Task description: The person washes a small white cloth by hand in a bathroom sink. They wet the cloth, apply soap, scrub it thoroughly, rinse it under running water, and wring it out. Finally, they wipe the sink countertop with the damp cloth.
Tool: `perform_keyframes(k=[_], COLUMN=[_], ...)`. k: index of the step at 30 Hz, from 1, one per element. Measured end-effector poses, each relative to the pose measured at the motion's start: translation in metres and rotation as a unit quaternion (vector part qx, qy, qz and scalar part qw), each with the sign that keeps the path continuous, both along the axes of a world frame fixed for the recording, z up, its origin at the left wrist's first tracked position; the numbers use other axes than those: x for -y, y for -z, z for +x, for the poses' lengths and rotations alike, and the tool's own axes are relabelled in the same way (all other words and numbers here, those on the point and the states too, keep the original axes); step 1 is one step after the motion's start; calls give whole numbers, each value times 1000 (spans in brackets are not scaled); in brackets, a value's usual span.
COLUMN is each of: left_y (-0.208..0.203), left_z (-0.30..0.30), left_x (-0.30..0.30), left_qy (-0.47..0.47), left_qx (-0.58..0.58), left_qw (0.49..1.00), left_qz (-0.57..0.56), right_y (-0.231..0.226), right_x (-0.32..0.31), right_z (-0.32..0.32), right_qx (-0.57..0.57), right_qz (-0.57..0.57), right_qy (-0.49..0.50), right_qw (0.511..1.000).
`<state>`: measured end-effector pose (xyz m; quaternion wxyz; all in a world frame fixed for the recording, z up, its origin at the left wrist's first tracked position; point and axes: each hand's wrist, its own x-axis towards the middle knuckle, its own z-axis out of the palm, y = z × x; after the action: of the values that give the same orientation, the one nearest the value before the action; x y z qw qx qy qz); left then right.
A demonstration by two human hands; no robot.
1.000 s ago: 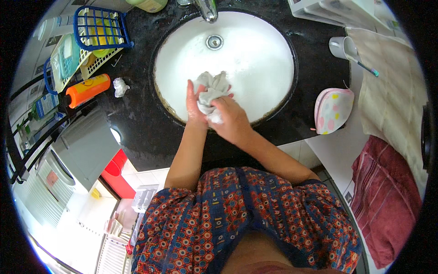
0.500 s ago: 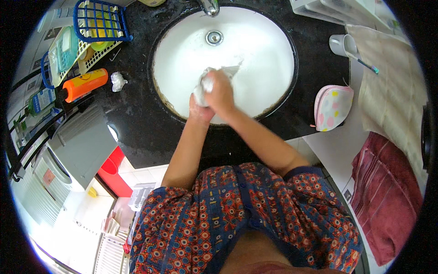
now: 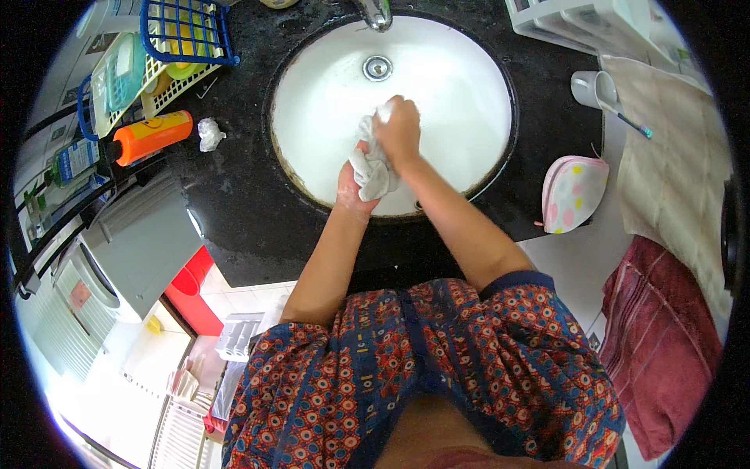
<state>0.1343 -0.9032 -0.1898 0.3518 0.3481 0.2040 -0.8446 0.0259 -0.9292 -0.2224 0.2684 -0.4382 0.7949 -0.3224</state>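
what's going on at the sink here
A person stands at a round white basin set in a black stone counter, working a small whitish wet cloth between both hands. The left hand cups the cloth from below; the right hand presses on it from above. No water stream is visible. An orange bottle lies on its side on the counter to the left.

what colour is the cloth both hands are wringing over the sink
The cloth is white to pale grey, plain with no pattern, as seen in the head view.

A crumpled white cloth (image 3: 373, 168) (wet-looking), bunched over the white sink basin (image 3: 453, 78).
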Motion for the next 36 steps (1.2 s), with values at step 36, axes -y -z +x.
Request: perform_keyframes(k=[36], left_y=[18], left_z=[10], left_x=[87], left_qy=[309], left_qx=[707], left_qw=[396], left_qz=[-498], right_y=[-52], right_x=[-15], right_z=[-104], right_qx=[-123], right_qz=[-81], right_qy=[-87], right_qw=[985])
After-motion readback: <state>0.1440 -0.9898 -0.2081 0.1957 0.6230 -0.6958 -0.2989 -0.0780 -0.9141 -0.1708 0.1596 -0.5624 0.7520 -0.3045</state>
